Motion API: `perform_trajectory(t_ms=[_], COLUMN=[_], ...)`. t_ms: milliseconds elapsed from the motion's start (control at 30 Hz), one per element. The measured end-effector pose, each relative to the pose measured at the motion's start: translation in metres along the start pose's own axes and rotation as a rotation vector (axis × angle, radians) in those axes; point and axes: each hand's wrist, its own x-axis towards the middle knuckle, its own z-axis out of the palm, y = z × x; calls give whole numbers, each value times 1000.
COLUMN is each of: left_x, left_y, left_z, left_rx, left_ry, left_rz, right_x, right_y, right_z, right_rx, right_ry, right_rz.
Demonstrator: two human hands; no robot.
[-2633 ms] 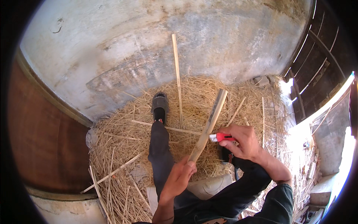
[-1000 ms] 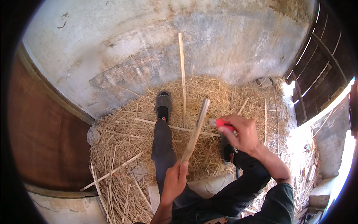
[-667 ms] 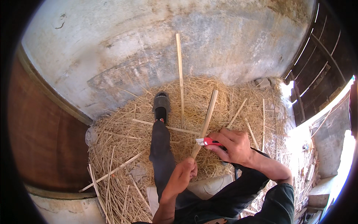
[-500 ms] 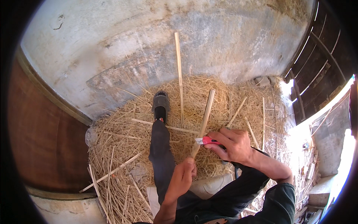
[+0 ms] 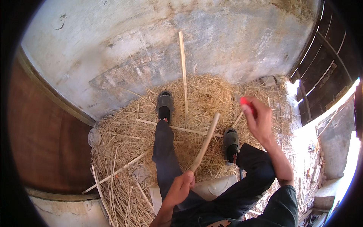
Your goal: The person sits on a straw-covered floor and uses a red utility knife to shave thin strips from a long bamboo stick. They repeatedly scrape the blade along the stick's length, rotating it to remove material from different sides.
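Wooden stick, near end gripped in left hand, seems mid-whittling; cutting needs contact from red knife held apart in right hand.

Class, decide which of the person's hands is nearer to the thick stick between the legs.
Left. The left hand grips the thick stick at its near end; the right hand, holding the red cutter, is apart from it, off to its right.
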Motion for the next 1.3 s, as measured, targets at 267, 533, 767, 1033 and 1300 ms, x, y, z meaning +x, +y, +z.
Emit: perform_trajectory(t_ms=[267,533,767,1033,1300], left_x=[25,30,15,-2,26], left_y=[41,46,35,20,44], left_z=[13,22,22,12,14], left_rx=[95,332,368,327,357], left_ry=[162,266,219,227,310], left_rz=[186,248,126,48,187], right_x=[-38,-40,-19,-5,-45], right_y=[-32,-38,-8,7,-29], right_z=[28,25,19,3,32], right_rx=[96,-20,-76,22,39], right_ry=[-260,-278,-107,-60,-309], right_rz=[-445,-461,-269,-53,-476])
